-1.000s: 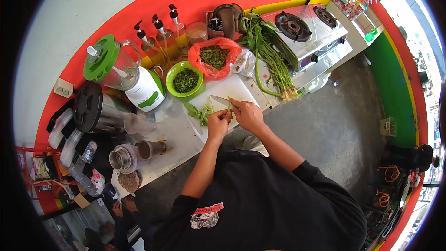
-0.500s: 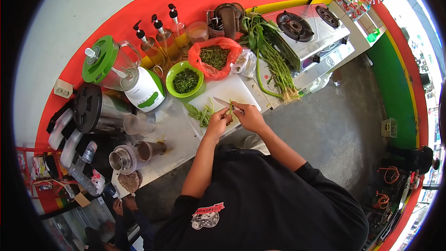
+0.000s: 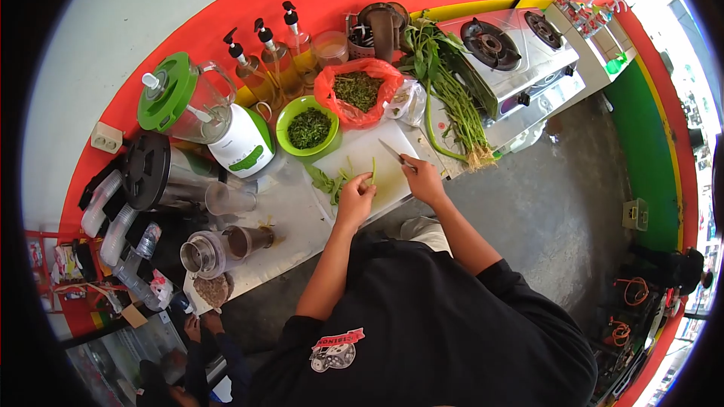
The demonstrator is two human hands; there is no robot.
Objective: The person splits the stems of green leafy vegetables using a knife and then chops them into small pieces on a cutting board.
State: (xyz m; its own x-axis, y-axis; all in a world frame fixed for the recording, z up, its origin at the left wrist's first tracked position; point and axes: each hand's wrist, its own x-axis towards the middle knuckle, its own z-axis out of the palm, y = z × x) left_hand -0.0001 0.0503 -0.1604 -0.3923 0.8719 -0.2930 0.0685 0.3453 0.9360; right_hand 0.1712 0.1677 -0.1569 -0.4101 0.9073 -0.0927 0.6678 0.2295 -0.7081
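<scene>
Between the fingers of my left hand (image 3: 356, 197) is a short green stem (image 3: 373, 170), held upright over the white cutting board (image 3: 385, 190). My right hand (image 3: 424, 181) grips a knife (image 3: 393, 152) by its handle, the blade pointing up and left, apart from the stem. Leafy green pieces (image 3: 327, 182) lie on the board just left of my left hand. Behind the board stand a green bowl (image 3: 286, 143) of chopped greens and a red plastic bag (image 3: 343, 111) holding more chopped greens.
A bundle of long-stemmed greens with roots (image 3: 461, 117) lies beside the gas stove (image 3: 505, 84). Left are a blender (image 3: 241, 143), pump bottles (image 3: 280, 68) and clear cups (image 3: 226, 200). Another person's hands (image 3: 204, 325) show at the lower left, near the table's end.
My right hand with the knife has moved right, away from the stem and my left hand. My left hand still holds the stem. The whole view has shifted slightly.
</scene>
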